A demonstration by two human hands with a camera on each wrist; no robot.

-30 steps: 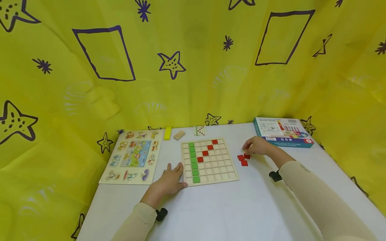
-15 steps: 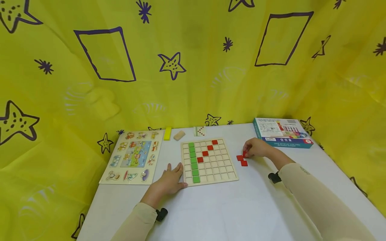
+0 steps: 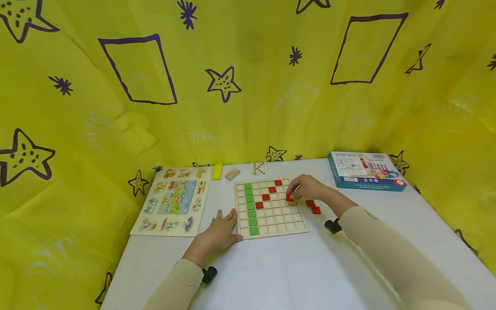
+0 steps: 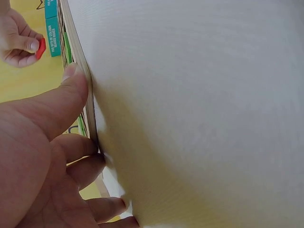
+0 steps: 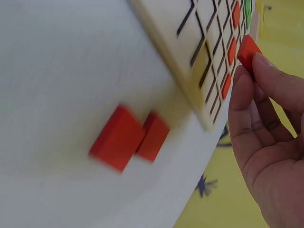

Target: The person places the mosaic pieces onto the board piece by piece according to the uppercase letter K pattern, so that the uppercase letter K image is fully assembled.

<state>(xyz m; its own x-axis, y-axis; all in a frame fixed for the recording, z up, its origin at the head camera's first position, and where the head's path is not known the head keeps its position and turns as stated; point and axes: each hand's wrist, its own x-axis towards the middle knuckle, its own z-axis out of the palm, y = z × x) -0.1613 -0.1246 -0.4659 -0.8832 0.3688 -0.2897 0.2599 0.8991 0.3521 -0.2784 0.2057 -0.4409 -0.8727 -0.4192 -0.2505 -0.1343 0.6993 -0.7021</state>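
Between right thumb and fingertips, my right hand pinches a red square tile, held above the right part of the wooden grid board. On the board a column of green tiles runs front to back, and red tiles step diagonally to the far right. My left hand lies at the board's left side with spread fingers; the thumb touches its near left corner and the fingers rest along the edge. Two loose red tiles lie on the table right of the board.
A picture puzzle board lies at left. Behind the grid board are a yellow block, a plain wooden block and a small pattern card. A flat box sits at back right, before a yellow curtain.
My right hand has picked up one red tile from the loose group and carried it left over the grid board. The left hand stays at the board's edge.
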